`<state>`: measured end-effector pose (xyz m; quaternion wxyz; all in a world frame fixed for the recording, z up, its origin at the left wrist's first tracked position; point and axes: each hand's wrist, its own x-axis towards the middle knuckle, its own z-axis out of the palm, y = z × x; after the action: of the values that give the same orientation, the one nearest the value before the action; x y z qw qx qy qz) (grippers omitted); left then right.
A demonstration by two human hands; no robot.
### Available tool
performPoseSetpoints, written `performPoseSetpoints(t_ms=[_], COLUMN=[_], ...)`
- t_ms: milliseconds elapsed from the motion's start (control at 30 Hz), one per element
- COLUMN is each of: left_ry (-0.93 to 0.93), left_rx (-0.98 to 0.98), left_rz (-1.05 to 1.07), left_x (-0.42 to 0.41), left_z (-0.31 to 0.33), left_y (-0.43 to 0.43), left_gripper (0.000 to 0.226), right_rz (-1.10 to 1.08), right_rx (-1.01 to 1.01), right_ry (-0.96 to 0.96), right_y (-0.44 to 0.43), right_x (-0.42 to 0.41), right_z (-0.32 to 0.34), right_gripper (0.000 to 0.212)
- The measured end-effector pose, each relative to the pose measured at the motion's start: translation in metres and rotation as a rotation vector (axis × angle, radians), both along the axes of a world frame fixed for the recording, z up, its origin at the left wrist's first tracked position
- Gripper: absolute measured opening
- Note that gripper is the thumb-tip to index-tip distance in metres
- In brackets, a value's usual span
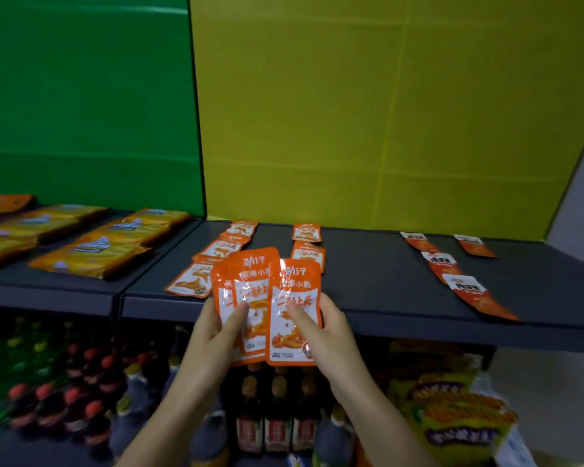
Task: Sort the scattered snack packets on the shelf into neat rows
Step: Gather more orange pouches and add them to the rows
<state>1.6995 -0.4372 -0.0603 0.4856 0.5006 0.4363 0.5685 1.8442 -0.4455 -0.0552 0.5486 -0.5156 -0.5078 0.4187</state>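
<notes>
Left hand (216,332) and right hand (332,335), each grip clamped on orange packets (294,288), hovered before the shelf (368,281); six more lay there in two columns, four red-white packets (440,262) farther right.

Bare left hand (216,332), bare right hand (331,335)

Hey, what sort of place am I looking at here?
Likely a shop aisle, or a mock-up of one: a dark shelf with orange packets laid in rows, bigger yellow bags alongside, and bottles stocked underneath.
</notes>
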Motion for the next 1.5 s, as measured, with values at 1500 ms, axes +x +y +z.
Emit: performPoseSetpoints(t_ms=[1500], left_ry=[0.102], left_rx=[-0.002], left_rz=[-0.194], left_x=[0.011], left_z=[0.048], left_y=[0.093], left_gripper=[0.030], right_rz=[-0.147], right_rx=[0.107], right_ry=[-0.602], right_y=[0.086], right_x=[0.029], right_z=[0.051], right_gripper=[0.035])
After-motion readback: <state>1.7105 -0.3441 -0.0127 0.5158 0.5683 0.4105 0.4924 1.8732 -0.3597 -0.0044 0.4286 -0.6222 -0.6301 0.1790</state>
